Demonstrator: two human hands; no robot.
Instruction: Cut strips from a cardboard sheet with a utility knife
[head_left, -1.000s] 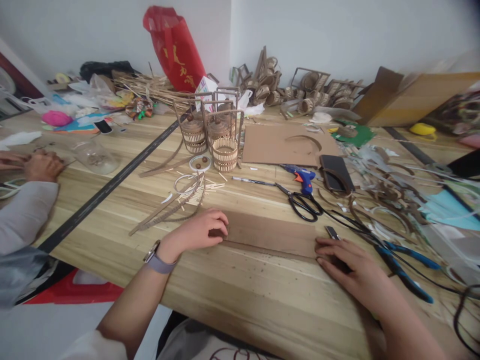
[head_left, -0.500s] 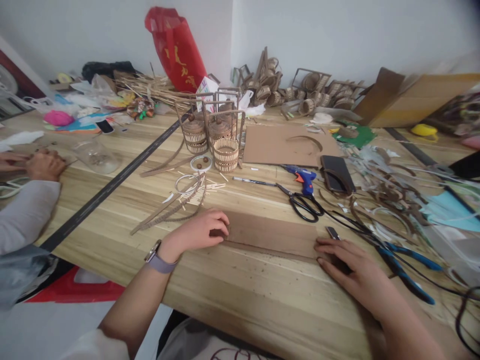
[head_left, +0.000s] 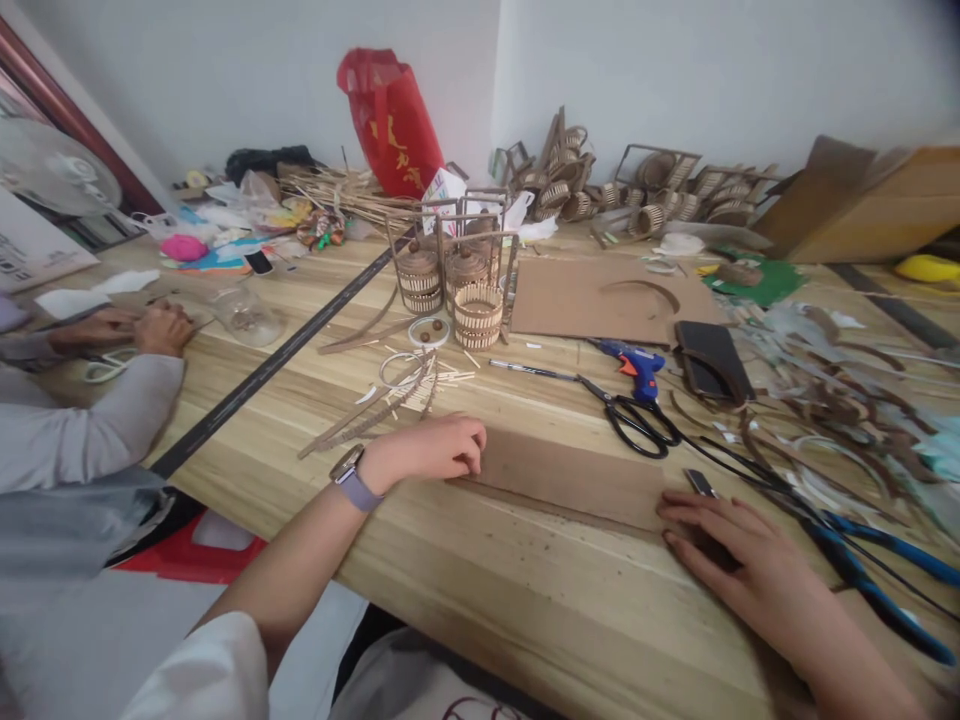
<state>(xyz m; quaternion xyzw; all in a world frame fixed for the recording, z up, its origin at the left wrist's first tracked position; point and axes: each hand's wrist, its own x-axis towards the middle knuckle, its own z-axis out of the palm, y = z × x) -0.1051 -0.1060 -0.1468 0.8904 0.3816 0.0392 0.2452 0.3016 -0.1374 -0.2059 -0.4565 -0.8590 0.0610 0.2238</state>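
A long brown strip of cardboard (head_left: 570,480) lies on the wooden table in front of me. At its left end my left hand (head_left: 442,447) has its fingers curled over the cardboard; a watch with a purple band is on that wrist. My right hand (head_left: 727,540) holds the right end, thumb at the near corner and fingers along the edge. A utility knife (head_left: 701,483) lies just beyond those fingers, partly hidden. Black-handled scissors (head_left: 637,425) and a blue hot glue gun (head_left: 636,368) rest behind the strip.
Small slatted baskets (head_left: 478,315) stand beyond my left hand, near a large cardboard sheet (head_left: 562,295). Blue-handled pliers (head_left: 862,570), a phone (head_left: 712,360) and curled brown strips lie at right. Another person's hand (head_left: 163,328) is at left, by a clear jar (head_left: 247,318).
The view has swung left, so everything sits further right in the picture. Both hands stay at the ends of the cardboard strip, which keeps its place on the table.
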